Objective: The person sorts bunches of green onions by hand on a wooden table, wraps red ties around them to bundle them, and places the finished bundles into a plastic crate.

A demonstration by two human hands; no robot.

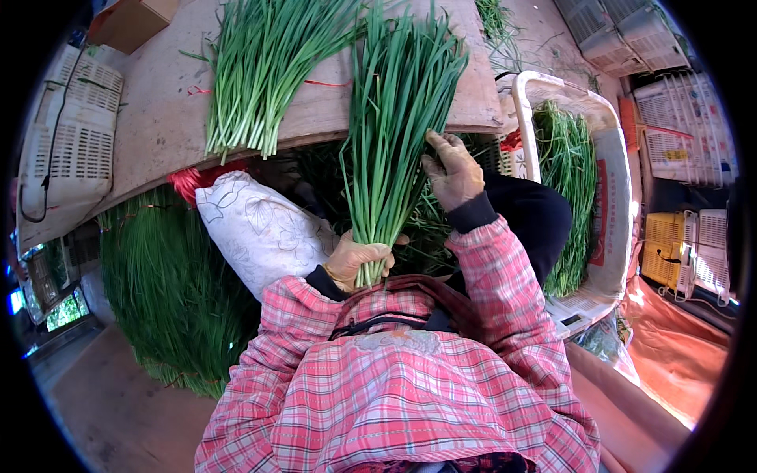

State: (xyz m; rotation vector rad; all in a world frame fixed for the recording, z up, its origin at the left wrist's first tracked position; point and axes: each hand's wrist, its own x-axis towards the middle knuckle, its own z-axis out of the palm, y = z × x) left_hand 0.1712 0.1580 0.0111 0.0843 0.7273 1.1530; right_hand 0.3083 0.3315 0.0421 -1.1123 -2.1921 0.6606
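Note:
A bunch of green garlic chives (394, 134) stands fanned out in front of me, its pale stem ends toward my body and its leaf tips over the wooden table (158, 126). My left hand (359, 260), in a yellowish glove, is wrapped round the stems near the bottom. On the right side of the bunch, my gloved right hand (456, 169) has its fingers apart, with the fingertips at the outer leaves. Left of this bunch, a second pile of garlic chives (264, 71) lies on the table, near red ties (197, 91).
At my right stands a white crate (623, 205) with loose green leaves. Large bundles of chives (169, 292) stand below the table at left, beside a white patterned cloth (260, 225) over my leg. Stacked crates (71, 134) are at far left; a yellow crate (662, 248) is at far right.

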